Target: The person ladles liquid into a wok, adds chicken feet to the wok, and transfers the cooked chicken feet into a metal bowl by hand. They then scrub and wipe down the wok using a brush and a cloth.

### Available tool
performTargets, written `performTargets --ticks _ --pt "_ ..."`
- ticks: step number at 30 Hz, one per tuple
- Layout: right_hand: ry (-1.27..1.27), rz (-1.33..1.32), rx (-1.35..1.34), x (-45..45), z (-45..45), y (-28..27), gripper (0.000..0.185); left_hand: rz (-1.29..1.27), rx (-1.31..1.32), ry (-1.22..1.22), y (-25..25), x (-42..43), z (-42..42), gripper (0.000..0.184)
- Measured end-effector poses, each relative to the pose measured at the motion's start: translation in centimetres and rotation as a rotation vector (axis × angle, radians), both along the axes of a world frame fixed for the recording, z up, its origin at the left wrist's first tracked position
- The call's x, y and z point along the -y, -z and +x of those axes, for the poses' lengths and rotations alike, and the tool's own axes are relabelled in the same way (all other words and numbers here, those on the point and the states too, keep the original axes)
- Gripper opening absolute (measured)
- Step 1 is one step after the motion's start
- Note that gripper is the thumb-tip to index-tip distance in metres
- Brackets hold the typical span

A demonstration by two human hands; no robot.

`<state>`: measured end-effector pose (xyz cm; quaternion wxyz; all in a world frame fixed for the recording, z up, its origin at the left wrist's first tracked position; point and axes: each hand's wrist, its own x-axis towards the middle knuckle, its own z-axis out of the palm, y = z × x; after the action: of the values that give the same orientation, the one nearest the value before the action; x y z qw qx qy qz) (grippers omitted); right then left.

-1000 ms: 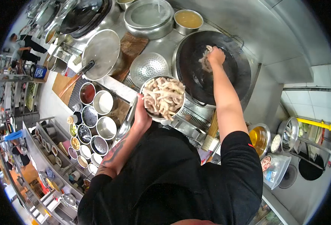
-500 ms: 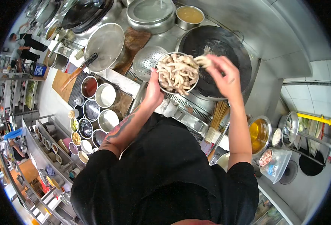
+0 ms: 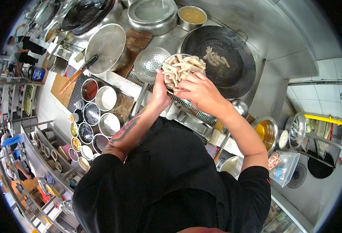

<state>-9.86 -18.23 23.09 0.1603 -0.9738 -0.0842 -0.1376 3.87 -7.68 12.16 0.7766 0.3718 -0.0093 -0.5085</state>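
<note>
The left hand (image 3: 160, 94), half closed, cradled the bowl (image 3: 169, 91) by the wok (image 3: 237, 85), and the right hand (image 3: 201, 91), fingers bent, lay on the chicken feet (image 3: 182, 66) heaped inside, any grip hidden, so level support and small, loose handfuls seemed wisest.

Left hand (image 3: 161, 93) points forward; right hand (image 3: 202, 94), palm down, angles leftward.

One bowl (image 3: 169, 91) and one wok (image 3: 235, 86) with chicken feet (image 3: 181, 69) — one perforated strainer (image 3: 149, 64), one yellow pipe (image 3: 323, 119)
</note>
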Motion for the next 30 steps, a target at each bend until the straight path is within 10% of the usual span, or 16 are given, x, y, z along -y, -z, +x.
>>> performTargets --ticks 21,25,30 --pt "0.481 0.365 0.252 4.7 -6.0 1.9 0.032 0.002 -0.025 -0.058 0.2 -0.7 -0.1 0.068" --pt "1.058 0.416 0.155 15.2 -8.4 8.7 0.018 0.028 -0.045 -0.071 0.6 -1.8 0.1 0.067" --pt "0.968 0.184 -0.158 19.6 -3.5 17.7 0.013 0.007 -0.024 -0.101 1.6 -3.0 0.3 0.065"
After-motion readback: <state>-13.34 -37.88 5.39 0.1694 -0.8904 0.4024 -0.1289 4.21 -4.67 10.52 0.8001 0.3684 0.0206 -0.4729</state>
